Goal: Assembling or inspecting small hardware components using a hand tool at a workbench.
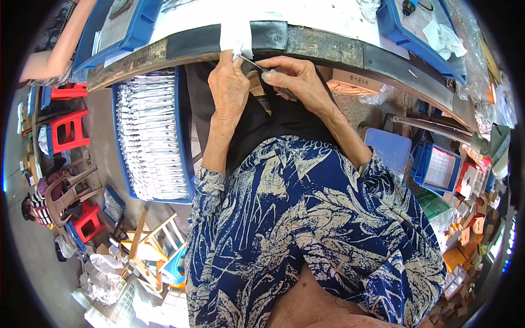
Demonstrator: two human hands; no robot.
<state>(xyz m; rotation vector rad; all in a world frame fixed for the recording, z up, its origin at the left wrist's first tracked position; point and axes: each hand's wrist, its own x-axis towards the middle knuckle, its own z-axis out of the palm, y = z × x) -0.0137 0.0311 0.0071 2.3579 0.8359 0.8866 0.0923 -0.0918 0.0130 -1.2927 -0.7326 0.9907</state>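
**Two hands meet on a thin metal tool at the bench edge**

At nine o'clock stand red plastic stools (70,131). Just right of them, a blue crate (184,136) on the floor holds tight rows of white packets (150,136). At about eleven o'clock another person's bare forearm (57,46) lies across the far side of the bench.

Near twelve o'clock, the left hand (228,87) is curled shut, its fingertips pinching a white strip (236,37) that hangs over the dark worn edge of the workbench (322,44). Touching it from the right, the right hand (298,76) grips a slim metal tool (257,64), possibly tweezers or a small blade; the view is too small to tell which. The tool's tip points toward the left hand's fingertips, right at the strip's lower end, just below the bench edge.

At one o'clock a blue tray (396,27) sits on the bench top. At three o'clock, a blue bin (437,167) holds a clear packet.
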